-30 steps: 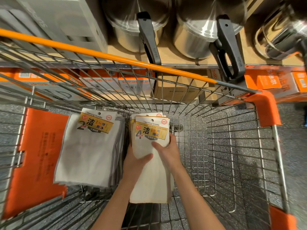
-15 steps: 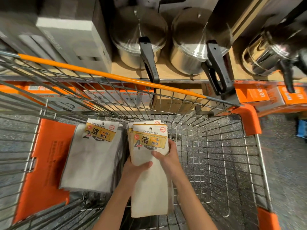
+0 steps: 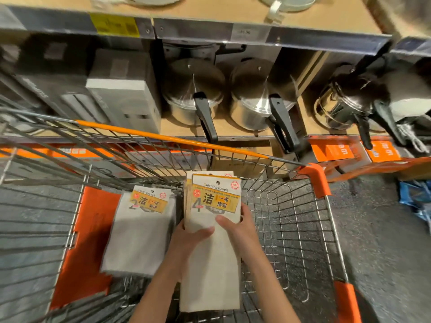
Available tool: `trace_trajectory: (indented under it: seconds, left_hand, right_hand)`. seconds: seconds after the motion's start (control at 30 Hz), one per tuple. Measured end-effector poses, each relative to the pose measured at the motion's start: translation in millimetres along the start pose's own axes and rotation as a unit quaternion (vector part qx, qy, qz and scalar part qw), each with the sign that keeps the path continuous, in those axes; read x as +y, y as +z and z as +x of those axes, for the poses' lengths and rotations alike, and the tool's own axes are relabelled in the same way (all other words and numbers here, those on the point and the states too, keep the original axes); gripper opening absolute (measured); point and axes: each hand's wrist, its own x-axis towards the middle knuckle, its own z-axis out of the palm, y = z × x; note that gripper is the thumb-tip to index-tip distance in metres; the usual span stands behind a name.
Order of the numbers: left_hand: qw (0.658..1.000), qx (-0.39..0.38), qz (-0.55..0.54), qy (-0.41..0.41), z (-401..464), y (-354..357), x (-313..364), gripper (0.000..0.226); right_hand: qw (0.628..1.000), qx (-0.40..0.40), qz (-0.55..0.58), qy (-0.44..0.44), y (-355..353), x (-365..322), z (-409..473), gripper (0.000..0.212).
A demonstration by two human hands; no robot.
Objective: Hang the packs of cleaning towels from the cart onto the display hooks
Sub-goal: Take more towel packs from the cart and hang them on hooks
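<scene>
Though the cart [image 3: 275, 206] fills most of the view, its left side runs off the frame and its wire wall is smeared by motion blur, so the boxes behind the wires cannot be read. Against the cart's left wall lies an orange panel [image 3: 86, 248], its lower end hidden by wires. Just right of it, on the cart floor, rests a second stack of towel packs [image 3: 140, 234] with a yellow header card; its bottom edge is partly covered by the left forearm. Near the middle of the cart, raised above the floor, stands the held bundle of towel packs [image 3: 212, 264], upright, header card reading "Cleaning towels" at the top. How many packs it holds is hard to tell; only card edges show behind the front one. The left hand [image 3: 189, 238] grasps the bundle's left edge, thumb across the front. The right hand [image 3: 240, 229] grips the right edge, thumb on the front, fingers hidden behind the cloth. Beyond the cart's far rim, steel pots with black handles [image 3: 263, 99] sit on a shelf [image 3: 233, 129], the rightmost ones blurred. A blue item [image 3: 415, 199] on the floor at the right edge is cut off.
</scene>
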Motion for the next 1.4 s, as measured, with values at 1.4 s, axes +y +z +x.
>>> trace_trajectory:
  seconds: [1.4]
  left_hand:
    - [0.988, 0.121, -0.092, -0.008, 29, -92, -42, 0.091]
  right_hand:
    - [0.992, -0.006, 0.045, 0.118, 81, 69, 110, 0.038]
